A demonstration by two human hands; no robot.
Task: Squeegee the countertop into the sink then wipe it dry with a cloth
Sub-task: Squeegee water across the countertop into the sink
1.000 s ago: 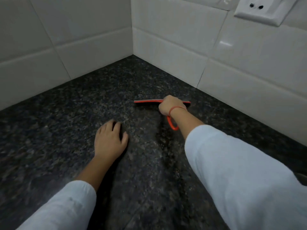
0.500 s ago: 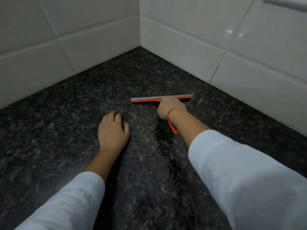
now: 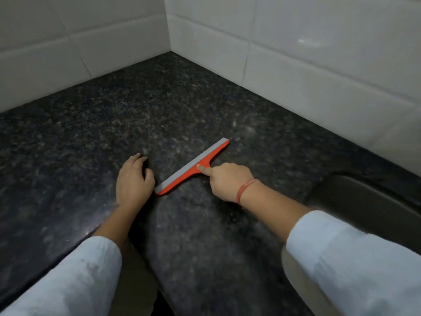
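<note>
squeegee (image 3: pixel 193 166) handle: buried under right hand (image 3: pixel 227 182), only the neck by the index fingertip shows. Sink (image 3: pixel 376 208), lower right: cut by the right frame edge, basin too dark to read. Left sleeve (image 3: pixel 68 281) and right sleeve (image 3: pixel 353 270) run off the bottom edge. Left hand (image 3: pixel 134 181) underside hidden. Countertop (image 3: pixel 114 122) wet or dry: can't tell, blur.

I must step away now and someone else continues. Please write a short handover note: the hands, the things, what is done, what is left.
Hands: right hand grips the squeegee handle, forefinger along it, blade on the countertop; left hand rests on the countertop beside the blade's near end.
The sink lies to the right. No cloth in view.
Done: cannot tell how much.
Left: draw water into the sink, wipe dry.
</note>
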